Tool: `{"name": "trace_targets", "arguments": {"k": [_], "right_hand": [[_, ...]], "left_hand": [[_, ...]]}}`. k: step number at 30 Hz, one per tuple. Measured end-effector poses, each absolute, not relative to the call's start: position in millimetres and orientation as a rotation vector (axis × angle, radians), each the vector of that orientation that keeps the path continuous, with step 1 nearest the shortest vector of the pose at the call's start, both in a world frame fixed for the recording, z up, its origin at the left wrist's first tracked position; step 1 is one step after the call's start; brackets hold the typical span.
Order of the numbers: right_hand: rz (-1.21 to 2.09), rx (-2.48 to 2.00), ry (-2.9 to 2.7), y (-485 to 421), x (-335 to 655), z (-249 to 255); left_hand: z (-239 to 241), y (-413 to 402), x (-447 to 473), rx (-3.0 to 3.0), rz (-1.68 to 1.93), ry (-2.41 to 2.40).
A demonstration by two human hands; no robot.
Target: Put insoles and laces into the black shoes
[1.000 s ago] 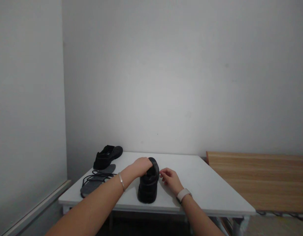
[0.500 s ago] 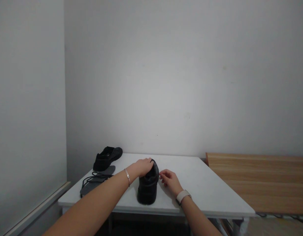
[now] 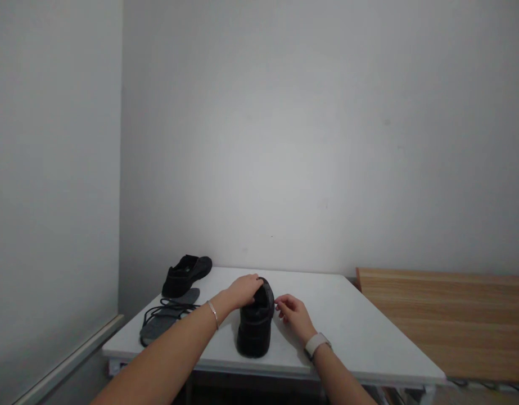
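A black shoe (image 3: 254, 336) stands upright near the front edge of the white table (image 3: 352, 332), its heel towards me. My left hand (image 3: 243, 291) lies over the left side of its opening, fingers curled round the edge and partly hidden inside. On the other side, my right hand (image 3: 293, 316) has its thumb and forefinger pinched at the shoe's right flank. What that pinch holds, if anything, is too small to make out.
At the table's left, a second black shoe (image 3: 180, 281) sits behind grey insoles (image 3: 156, 329) with black laces (image 3: 168, 305) lying across them. A wooden board (image 3: 448, 318) extends beyond the table's right side. Walls rise behind and on the left.
The view has shifted slightly, so everything sits a little lower and further right. Both hands keep nearly the same hold at the shoe.
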State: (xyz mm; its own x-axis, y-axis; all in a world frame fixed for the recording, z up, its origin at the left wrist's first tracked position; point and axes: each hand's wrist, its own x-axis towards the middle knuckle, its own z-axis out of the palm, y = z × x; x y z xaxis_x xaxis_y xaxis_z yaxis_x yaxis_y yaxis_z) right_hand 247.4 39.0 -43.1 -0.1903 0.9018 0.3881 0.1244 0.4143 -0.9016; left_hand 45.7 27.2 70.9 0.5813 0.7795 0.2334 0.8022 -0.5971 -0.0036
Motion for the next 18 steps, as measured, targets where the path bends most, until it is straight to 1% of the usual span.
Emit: {"name": "trace_targets", "arguments": {"k": [4,8,13,18], "right_hand": [[0.87,-0.846,-1.624,33,245,-36],[0.797,-0.758,-1.61,25,242,-24],[0.786,-0.718,-1.583,29,229,-13],[0.801,-0.805,-1.533,50,215,-8]], "left_hand": [[66,26,40,-2.729,-0.538,-1.425],[59,30,39,-2.747,-0.887,-1.506],[49,48,47,-2.632,-1.326,-1.752],[41,72,53,-2.491,-1.681,-2.038]]}}
